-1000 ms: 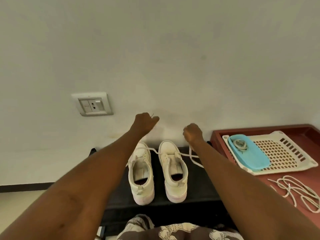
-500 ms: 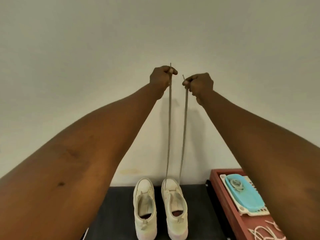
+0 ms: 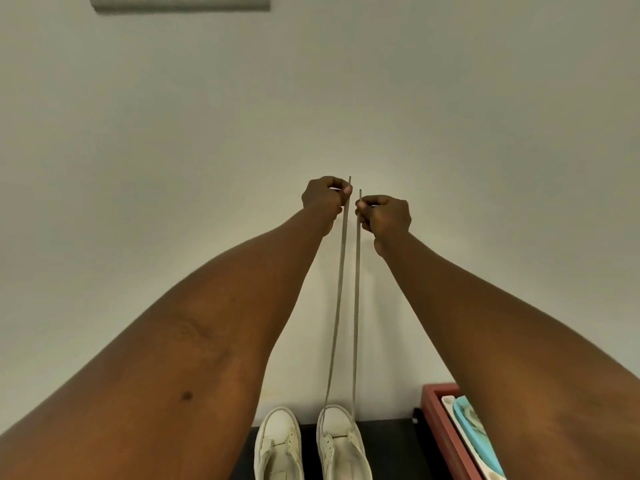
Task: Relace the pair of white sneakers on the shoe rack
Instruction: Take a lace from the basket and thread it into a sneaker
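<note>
Two white sneakers stand side by side on the black shoe rack (image 3: pixel 388 441) at the bottom of the view, toes toward the wall. The left sneaker (image 3: pixel 278 441) has no lace. A white lace (image 3: pixel 356 306) runs through the front eyelets of the right sneaker (image 3: pixel 341 441) and both halves rise taut and nearly vertical. My left hand (image 3: pixel 323 197) pinches one lace end high above the shoes. My right hand (image 3: pixel 384 214) pinches the other end just beside it. Both lace tips stick out above the fingers.
A dark red tray (image 3: pixel 440 420) sits at the lower right, holding a white basket (image 3: pixel 453 410) and a light blue lid (image 3: pixel 474 431), mostly hidden by my right arm. The pale wall is close behind the shoes. A wall socket plate (image 3: pixel 180 1) shows at the top left.
Both hands rose from low beside the shoes to high above them, pulling the lace ends taut and close together. The view tilted upward.
</note>
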`<state>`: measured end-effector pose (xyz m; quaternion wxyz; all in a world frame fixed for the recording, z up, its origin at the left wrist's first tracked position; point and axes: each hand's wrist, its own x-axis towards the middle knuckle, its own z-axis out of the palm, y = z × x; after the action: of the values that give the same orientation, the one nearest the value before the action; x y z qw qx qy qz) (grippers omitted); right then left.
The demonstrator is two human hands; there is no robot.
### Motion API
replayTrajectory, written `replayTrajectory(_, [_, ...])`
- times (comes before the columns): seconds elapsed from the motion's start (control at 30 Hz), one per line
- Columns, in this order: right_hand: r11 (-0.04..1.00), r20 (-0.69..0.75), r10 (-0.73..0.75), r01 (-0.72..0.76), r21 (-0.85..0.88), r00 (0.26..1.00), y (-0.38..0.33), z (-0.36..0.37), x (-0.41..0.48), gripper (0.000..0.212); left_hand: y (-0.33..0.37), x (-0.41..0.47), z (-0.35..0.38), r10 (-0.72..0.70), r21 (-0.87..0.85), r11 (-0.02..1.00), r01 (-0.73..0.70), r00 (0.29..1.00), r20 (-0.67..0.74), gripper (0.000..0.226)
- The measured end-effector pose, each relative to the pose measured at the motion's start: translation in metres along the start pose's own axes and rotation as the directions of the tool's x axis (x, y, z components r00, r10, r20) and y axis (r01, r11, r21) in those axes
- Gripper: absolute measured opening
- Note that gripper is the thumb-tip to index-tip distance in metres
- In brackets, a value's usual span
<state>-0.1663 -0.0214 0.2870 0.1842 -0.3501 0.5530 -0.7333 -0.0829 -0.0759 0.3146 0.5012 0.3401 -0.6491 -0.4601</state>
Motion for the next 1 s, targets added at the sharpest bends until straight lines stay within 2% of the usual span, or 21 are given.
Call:
replayTrajectory(0.23, [0.997, 0.029, -0.014, 0.016, -0.069, 0.999, 0.011, 0.0, 0.003, 0.008, -0.016, -0.005, 0.0, -0.002, 0.02, 1.0, 0.001, 0.998, 0.057, 0.015])
replayTrajectory(0.3, [0.998, 0.011, 0.002, -0.001, -0.064, 1.0, 0.012, 0.0, 0.002, 0.015, -0.023, -0.007, -0.002, -0.018, 0.01, 1.0, 0.018, 0.999, 0.034, 0.009])
replayTrajectory(0.4, [0.999, -0.029, 0.037, -0.038, -0.019, 0.999, 0.026, -0.005, -0.003, 0.029, -0.039, -0.012, -0.01, -0.066, -0.021, 0.998, 0.065, 0.998, -0.023, 0.023])
replayTrajectory(0.47, [0.984, -0.038, -0.056, 0.048, -0.173, 0.998, 0.046, -0.013, -0.01, 0.026, -0.057, -0.021, -0.016, -0.071, 0.025, 0.997, 0.072, 0.996, -0.046, 0.024])
replayTrajectory(0.53, [0.899, 0.075, -0.173, 0.188, -0.396, 0.982, 0.074, -0.023, -0.022, 0.018, -0.083, -0.032, -0.023, -0.017, 0.213, 0.977, 0.021, 1.0, -0.021, 0.016])
replayTrajectory(0.57, [0.858, 0.156, -0.184, 0.236, -0.457, 0.97, 0.09, -0.028, -0.03, 0.015, -0.096, -0.038, -0.026, 0.004, 0.31, 0.951, -0.007, 1.0, 0.008, 0.011])
replayTrajectory(0.63, [0.807, 0.273, -0.119, 0.254, -0.534, 0.955, 0.128, -0.037, -0.049, 0.012, -0.128, -0.053, -0.031, -0.01, 0.425, 0.905, -0.015, 0.998, 0.057, 0.012])
replayTrajectory(0.7, [0.75, 0.338, 0.005, 0.22, -0.624, 0.941, 0.169, -0.047, -0.068, 0.017, -0.163, -0.069, -0.035, -0.061, 0.475, 0.88, 0.009, 0.994, 0.095, 0.012])
replayTrajectory(0.77, [0.631, 0.39, 0.18, 0.198, -0.75, 0.903, 0.21, -0.057, -0.085, 0.007, -0.195, -0.084, -0.038, -0.123, 0.531, 0.847, 0.029, 0.982, 0.142, 0.012])
replayTrajectory(0.8, [0.575, 0.385, 0.26, 0.178, -0.798, 0.885, 0.228, -0.061, -0.092, 0.007, -0.209, -0.09, -0.039, -0.157, 0.561, 0.827, 0.034, 0.973, 0.172, 0.013])
replayTrajectory(0.87, [0.528, 0.331, 0.38, 0.091, -0.844, 0.864, 0.262, -0.069, -0.106, 0.02, -0.235, -0.101, -0.04, -0.214, 0.626, 0.78, 0.021, 0.948, 0.235, 0.014])
replayTrajectory(1.0, [0.455, 0.252, 0.466, 0.015, -0.891, 0.848, 0.308, -0.073, -0.121, 0.03, -0.272, -0.11, -0.04, -0.278, 0.764, 0.639, -0.092, 0.898, 0.34, 0.018])
